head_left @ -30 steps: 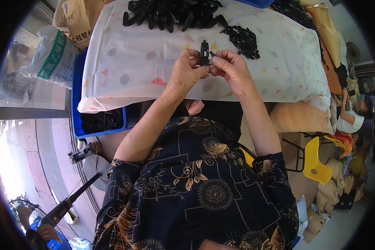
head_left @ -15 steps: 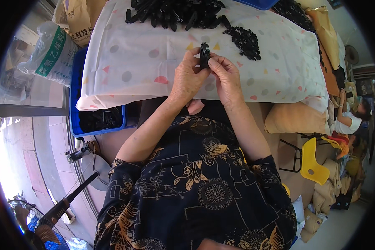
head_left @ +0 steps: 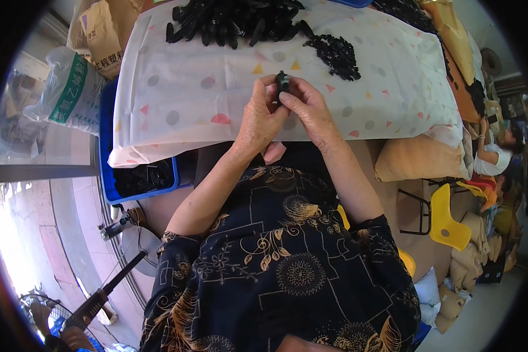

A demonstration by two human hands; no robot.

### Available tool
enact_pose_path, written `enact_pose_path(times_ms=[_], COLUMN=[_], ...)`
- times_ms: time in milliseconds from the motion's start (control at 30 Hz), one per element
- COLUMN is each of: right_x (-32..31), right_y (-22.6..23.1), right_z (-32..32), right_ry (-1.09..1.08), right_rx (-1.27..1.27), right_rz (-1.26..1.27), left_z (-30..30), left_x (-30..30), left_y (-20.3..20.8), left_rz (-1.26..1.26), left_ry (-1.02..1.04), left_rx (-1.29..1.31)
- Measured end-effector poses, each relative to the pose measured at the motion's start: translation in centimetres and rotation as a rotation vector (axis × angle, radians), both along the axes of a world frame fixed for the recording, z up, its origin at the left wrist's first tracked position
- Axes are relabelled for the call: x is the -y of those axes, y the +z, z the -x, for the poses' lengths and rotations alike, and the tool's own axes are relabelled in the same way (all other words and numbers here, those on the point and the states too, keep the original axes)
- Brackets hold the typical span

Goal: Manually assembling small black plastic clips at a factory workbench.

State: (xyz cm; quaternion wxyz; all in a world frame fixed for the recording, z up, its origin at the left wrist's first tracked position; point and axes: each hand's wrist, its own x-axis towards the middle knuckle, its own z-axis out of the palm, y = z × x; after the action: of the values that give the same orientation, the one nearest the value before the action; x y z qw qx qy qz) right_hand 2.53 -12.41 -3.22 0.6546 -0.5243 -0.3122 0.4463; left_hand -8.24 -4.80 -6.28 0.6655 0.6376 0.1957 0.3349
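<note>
Between my two hands, above the near part of the table, is a small elongated black plastic part (head_left: pixel 283 83), held upright. My left hand (head_left: pixel 260 117) grips it from the left side with thumb and fingers. From the right, my right hand (head_left: pixel 308 107) pinches it, thumb pressed on its lower face. Fingers cover much of the part, so its exact kind cannot be made out. Beyond my hands lie a heap of long black plastic parts (head_left: pixel 232 22) and, right of it, a smaller pile of tiny black pieces (head_left: pixel 335 56).
A patterned white cloth (head_left: pixel 182 100) covers the table. At left, a blue crate (head_left: pixel 108 190) holds black parts, near plastic and paper sacks (head_left: pixel 70 88). A fan (head_left: pixel 58 317) stands lower left. On the right are a yellow chair (head_left: pixel 446 223), stuffed sacks (head_left: pixel 419 159) and another person (head_left: pixel 493 155).
Both hands, still on the black part, have shifted slightly down in the picture. The right fingers now wrap further around its top. The whole view has turned a little.
</note>
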Motion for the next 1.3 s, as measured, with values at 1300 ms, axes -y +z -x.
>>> enact_pose_path(times_ms=[1300], right_x=[-6.4], right_y=[-0.8], right_z=[-17.6], right_ry=[-0.317], right_rx=[1.646], right_rz=[0.329], left_z=[-17.9], left_x=[-14.6], left_y=[4.2], left_rz=[-1.585], left_ry=[-0.145], left_rx=[-0.647])
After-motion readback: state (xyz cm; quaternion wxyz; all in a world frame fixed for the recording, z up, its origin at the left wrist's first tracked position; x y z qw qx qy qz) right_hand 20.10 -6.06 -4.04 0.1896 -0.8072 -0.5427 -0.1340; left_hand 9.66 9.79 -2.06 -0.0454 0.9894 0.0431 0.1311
